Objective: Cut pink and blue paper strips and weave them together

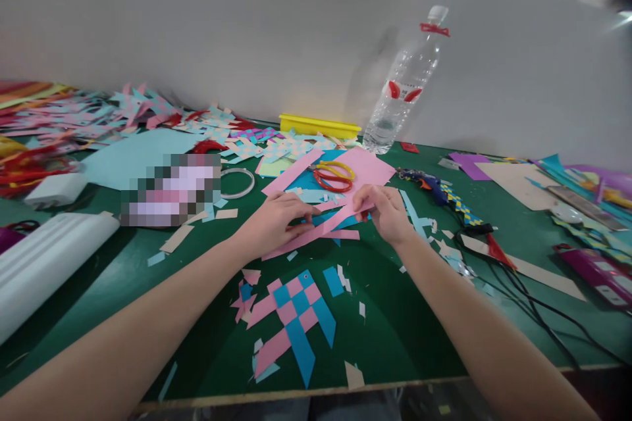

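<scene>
A long pink paper strip [326, 225] slants between my hands over the green table, with blue strips and another pink strip partly under it. My right hand [385, 210] pinches its upper right end between thumb and fingers. At the lower left part of the strip, my left hand [276, 220] has curled fingers and thumb on the paper; its exact grip is partly hidden. Just beyond the hands lie scissors [333, 176] with red and yellow handles, on pink and blue paper sheets. Closer to me rests a woven pink and blue paper fish [299, 306].
A plastic bottle [407, 82] leans against the grey wall beside a yellow tray-like piece [320, 126]. Woven paper pieces [143, 105] pile up at the back left. A tape-like ring [237, 183] and a white box-like object [54, 263] lie left. Black cables [528, 302] run along the right.
</scene>
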Demonstrator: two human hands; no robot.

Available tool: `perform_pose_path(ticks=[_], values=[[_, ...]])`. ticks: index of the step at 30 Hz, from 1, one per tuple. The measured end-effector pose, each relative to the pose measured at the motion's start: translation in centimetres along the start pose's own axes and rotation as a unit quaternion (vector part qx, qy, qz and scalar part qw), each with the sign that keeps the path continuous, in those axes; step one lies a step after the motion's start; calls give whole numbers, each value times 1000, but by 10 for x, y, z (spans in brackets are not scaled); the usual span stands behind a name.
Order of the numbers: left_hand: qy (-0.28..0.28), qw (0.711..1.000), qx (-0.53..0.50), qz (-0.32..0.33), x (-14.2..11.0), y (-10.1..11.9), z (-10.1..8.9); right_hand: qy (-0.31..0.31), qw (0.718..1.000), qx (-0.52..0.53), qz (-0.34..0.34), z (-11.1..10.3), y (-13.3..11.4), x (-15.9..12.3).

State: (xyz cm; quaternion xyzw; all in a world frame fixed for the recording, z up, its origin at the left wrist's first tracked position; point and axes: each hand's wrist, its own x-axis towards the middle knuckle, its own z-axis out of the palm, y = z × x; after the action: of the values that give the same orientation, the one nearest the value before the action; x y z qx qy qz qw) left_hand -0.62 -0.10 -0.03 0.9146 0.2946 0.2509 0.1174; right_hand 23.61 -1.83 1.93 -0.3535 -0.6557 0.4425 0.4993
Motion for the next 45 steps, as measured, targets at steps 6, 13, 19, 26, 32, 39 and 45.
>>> perform_pose_path(ticks=[6,13,19,26,32,39,45], values=[[-2,996,-81,-39,1,1,-2,88,995,-35,-30,4,2,1],[-10,974,-192,-123,1,11,-5,148,978,-125,-72,10,3,2],[0,960,-244,-140,0,11,-4,228,942,-222,-107,11,4,2],[30,931,-325,-161,1,22,-2,177,892,-349,-227,29,-2,-8],[29,909,-389,-147,2,26,3,-29,835,-449,-317,43,-2,-15],[20,880,-427,-207,3,25,1,-22,826,-458,-327,41,7,-13],[64,893,-397,-202,3,22,0,-43,809,-484,-330,38,7,-11]])
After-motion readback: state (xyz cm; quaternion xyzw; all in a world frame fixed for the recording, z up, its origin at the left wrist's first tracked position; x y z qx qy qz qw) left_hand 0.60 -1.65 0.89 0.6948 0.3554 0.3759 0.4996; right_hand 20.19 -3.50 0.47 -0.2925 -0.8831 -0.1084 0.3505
